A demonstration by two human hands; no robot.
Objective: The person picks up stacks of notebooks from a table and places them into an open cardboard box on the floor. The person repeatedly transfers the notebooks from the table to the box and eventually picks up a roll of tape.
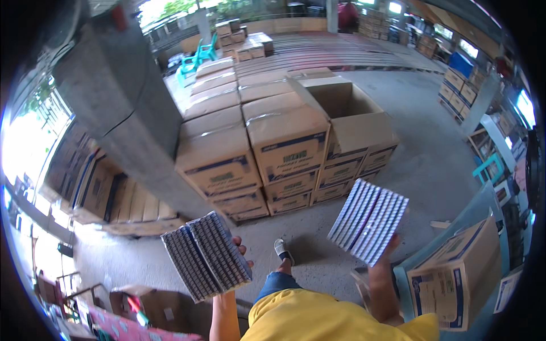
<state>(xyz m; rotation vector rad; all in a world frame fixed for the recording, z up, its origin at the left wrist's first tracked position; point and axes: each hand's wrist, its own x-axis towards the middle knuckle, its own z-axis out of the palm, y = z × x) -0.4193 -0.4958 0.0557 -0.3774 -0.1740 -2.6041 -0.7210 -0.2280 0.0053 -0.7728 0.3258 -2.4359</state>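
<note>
Yellow shirt (318,318) at the bottom of the frame, with both hands full. Left hand (243,250) was curled round the right edge of a grey-and-dark block of small packs (206,258), fingers only as far apart as the block's thickness, at lower centre-left. Right hand (392,245) gripped the lower right edge of a second, whiter striped block (368,223), right of centre; its fingers were mostly hidden, so I couldn't tell exactly how far they were spread. Both blocks sat tilted and well apart, up off the concrete floor (415,131).

Taped cardboard cartons (290,142) filled the middle of the frame, with an open-topped carton (364,132) at their right end. Concrete pillar (131,113) stood upper left, and another carton (443,284) rested on a pale blue table (480,207) at lower right.
</note>
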